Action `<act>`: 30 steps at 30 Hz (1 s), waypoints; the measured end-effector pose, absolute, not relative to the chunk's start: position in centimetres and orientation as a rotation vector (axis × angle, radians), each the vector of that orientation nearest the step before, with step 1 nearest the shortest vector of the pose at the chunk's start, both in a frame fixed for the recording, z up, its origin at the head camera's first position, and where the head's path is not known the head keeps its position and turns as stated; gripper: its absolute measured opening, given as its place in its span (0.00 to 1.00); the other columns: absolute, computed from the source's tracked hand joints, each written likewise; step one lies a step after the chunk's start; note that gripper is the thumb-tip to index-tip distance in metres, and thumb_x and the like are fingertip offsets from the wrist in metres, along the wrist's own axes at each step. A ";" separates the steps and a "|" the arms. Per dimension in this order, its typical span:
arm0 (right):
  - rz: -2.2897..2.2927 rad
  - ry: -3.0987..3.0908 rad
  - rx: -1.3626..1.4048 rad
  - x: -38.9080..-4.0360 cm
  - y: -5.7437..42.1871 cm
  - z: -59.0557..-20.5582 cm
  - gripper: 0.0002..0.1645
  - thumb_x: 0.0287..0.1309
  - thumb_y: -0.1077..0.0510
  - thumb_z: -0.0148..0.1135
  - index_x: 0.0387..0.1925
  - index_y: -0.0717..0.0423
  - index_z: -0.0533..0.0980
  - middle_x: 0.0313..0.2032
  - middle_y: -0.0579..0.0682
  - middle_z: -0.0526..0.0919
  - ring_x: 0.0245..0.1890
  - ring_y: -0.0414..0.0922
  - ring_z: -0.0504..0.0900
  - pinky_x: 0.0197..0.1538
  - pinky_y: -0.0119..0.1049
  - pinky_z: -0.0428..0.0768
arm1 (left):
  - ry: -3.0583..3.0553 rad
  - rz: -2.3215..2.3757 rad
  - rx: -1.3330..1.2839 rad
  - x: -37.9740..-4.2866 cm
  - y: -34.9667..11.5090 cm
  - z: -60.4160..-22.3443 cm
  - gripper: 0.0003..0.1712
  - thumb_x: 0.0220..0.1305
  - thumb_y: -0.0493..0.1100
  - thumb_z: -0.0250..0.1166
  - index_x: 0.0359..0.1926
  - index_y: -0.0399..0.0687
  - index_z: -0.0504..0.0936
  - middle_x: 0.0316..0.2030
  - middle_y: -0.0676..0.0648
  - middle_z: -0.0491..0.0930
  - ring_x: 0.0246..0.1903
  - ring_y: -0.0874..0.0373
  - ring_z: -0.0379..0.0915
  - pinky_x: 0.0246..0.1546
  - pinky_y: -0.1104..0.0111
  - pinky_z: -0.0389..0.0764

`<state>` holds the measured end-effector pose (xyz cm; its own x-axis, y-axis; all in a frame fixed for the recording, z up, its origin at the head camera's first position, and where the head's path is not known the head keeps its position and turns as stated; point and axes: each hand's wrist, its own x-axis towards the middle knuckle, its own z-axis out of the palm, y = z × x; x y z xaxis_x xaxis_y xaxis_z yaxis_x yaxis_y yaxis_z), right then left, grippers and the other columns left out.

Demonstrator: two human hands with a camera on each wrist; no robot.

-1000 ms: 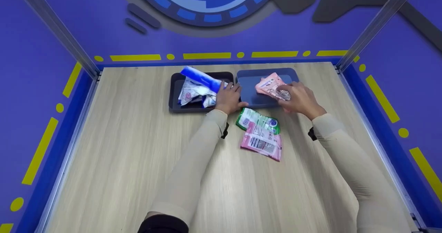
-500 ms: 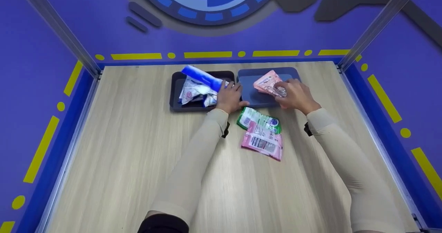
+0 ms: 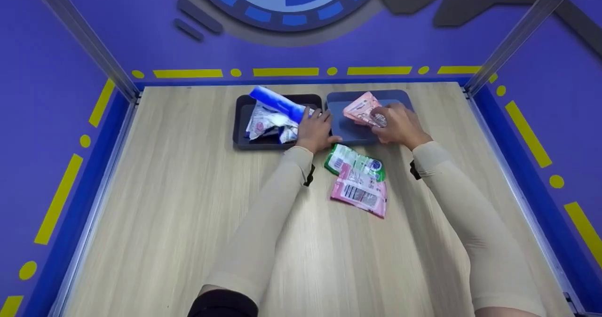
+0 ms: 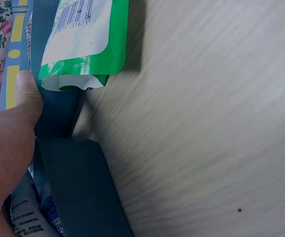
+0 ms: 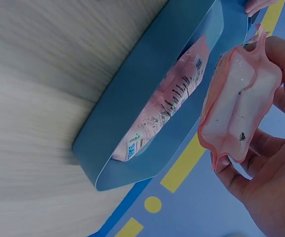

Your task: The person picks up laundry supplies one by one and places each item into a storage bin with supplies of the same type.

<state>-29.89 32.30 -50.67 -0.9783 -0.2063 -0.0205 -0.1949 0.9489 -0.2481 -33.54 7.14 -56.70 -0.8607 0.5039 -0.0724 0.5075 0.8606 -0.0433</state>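
My right hand (image 3: pixel 400 125) holds a pink pouch (image 3: pixel 361 107) tilted over the right grey-blue tray (image 3: pixel 337 106); its folded bottom (image 5: pixel 238 101) faces the right wrist camera. A second pink pouch (image 5: pixel 167 106) lies inside that tray. At the dark left tray (image 3: pixel 238 131), my left hand (image 3: pixel 314 131) rests with spread fingers on the right end of a long blue packet (image 3: pixel 275 101). That packet slants across white-and-blue bags (image 3: pixel 261 122) in the tray. The left thumb (image 4: pixel 28 94) points out toward the right tray, and the other left fingers are hidden in the left wrist view.
In front of the right tray, a green-and-white pouch (image 3: pixel 345 156) lies on the wooden table (image 3: pixel 188 204), partly under a pink packet (image 3: pixel 360 194). The two trays stand side by side near the blue back wall (image 3: pixel 282 58). Side walls with metal rails (image 3: pixel 96 180) bound the table.
My right hand has shifted slightly left with the pink pouch, farther over the right tray. The left hand keeps its place on the blue packet. The head view has tilted slightly.
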 end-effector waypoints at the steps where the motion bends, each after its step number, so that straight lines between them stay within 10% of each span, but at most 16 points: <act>1: -0.382 3.050 -0.312 -30.0 32.2 -50.6 0.28 0.59 0.48 0.69 0.59 0.52 0.81 0.58 0.66 0.78 0.57 0.62 0.74 0.60 0.65 0.76 | 2.969 -0.086 0.805 -33.6 7.2 -56.7 0.51 0.66 0.78 0.50 0.79 0.53 0.63 0.78 0.52 0.60 0.77 0.50 0.52 0.78 0.47 0.42; 30: -0.320 3.015 -0.301 -33.0 30.2 -51.9 0.28 0.62 0.46 0.70 0.60 0.53 0.80 0.53 0.65 0.78 0.49 0.63 0.76 0.53 0.67 0.78 | 2.965 -0.110 0.792 -33.5 7.1 -56.6 0.52 0.67 0.78 0.49 0.80 0.53 0.60 0.79 0.52 0.58 0.77 0.51 0.51 0.79 0.47 0.40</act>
